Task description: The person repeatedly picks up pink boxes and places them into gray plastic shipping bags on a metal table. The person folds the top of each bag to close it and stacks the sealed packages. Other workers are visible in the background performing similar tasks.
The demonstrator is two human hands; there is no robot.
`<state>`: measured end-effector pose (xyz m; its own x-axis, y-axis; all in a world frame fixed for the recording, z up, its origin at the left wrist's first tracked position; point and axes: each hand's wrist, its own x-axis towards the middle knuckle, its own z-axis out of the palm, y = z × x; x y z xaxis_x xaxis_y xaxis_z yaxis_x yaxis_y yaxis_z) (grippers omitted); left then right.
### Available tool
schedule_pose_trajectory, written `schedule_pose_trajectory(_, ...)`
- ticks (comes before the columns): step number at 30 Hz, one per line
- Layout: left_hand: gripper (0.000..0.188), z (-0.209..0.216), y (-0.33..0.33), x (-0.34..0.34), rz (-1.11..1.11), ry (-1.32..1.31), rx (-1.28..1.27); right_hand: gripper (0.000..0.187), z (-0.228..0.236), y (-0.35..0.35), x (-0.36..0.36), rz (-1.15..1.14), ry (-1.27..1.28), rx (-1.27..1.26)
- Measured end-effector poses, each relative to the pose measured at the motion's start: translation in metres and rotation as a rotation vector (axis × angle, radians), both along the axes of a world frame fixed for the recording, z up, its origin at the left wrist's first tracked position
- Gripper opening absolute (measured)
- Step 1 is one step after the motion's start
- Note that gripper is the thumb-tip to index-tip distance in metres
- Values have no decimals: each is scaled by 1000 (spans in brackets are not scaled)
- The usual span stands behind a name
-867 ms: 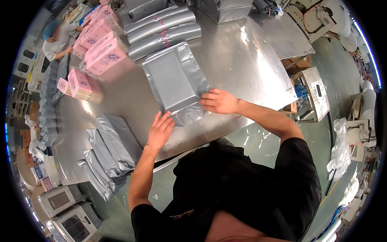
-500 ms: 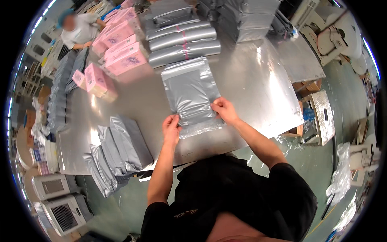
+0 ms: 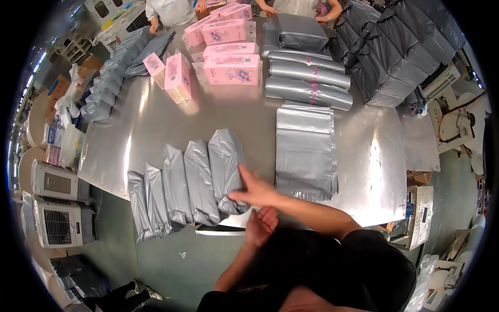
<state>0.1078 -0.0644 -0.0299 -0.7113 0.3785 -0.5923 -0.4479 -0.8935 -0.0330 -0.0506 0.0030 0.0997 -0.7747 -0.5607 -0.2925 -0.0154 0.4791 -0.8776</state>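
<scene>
My right hand [image 3: 253, 188] reaches across to the left, thumb and fingers spread, touching the right side of an upright filled grey plastic bag [image 3: 225, 166]. That bag is the rightmost of several filled grey bags [image 3: 174, 182] leaning in a row at the table's front edge. Below the right hand, close to my body, my left hand [image 3: 261, 226] has loosely bent fingers and nothing visible in it. A stack of flat grey plastic bags [image 3: 305, 148] lies right of my hands, touched by neither.
Pink boxes [image 3: 231, 69] stand at the far middle of the metal table [image 3: 244, 114]. Rolled grey bags [image 3: 306, 93] lie beyond the flat stack. Filled grey bags are piled far right [image 3: 387, 78] and lined up far left [image 3: 112, 83]. Two people [image 3: 171, 13] stand across the table.
Both hands have left the flat bag stack and moved left to the row of filled bags. My view has shifted, so the table's contents appear farther right.
</scene>
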Motion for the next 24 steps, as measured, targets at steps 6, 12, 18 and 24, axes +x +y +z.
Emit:
schedule_pose_trajectory(6,33,69,6,-37,-315,592,-843,77,15,-7,-101,344,-525,-74)
schedule_pose_trajectory(12,34,119,32,-171,71,1296,-1952,54,10,7,-416,-73,1123,281)
schedule_pose_trajectory(18,50,40,49,-185,-615,1480,-1980,70,-14,0,-494,33,861,721)
schedule_pose_trajectory(24,57,43,51,-184,-566,1409,-2143,68,54,33,-347,-143,790,365)
